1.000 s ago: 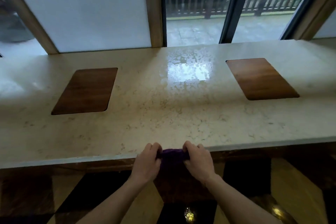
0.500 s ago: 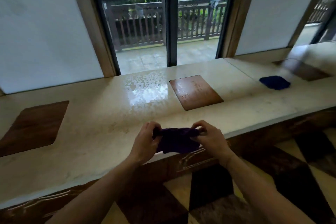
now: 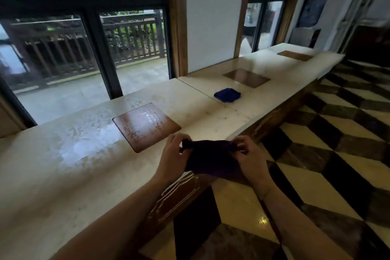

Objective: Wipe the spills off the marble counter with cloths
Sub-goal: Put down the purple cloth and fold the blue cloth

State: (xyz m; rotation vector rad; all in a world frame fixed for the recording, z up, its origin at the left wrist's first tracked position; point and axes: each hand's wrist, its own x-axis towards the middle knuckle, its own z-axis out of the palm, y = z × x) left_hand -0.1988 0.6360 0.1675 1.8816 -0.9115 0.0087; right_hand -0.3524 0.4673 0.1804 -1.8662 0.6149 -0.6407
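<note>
Both grips, left hand (image 3: pixel 175 155) and right hand (image 3: pixel 247 154), pinch the purple cloth (image 3: pixel 211 158) by its top corners; I judge it best flattened before pressing onto the spill (image 3: pixel 84 143) left of them on the counter (image 3: pixel 42 186).

Marble counter (image 3: pixel 52 175): cream, long, running along the windows. Wet patch of spilled water (image 3: pixel 84 143) lay glossy on it, spreading onto the near wooden inlay. Dark purple cloth (image 3: pixel 211 158) was bunched and held off the surface at the counter's front edge. Blue cloth (image 3: pixel 227 95) lay folded on the counter farther along, well apart from the purple one.
</note>
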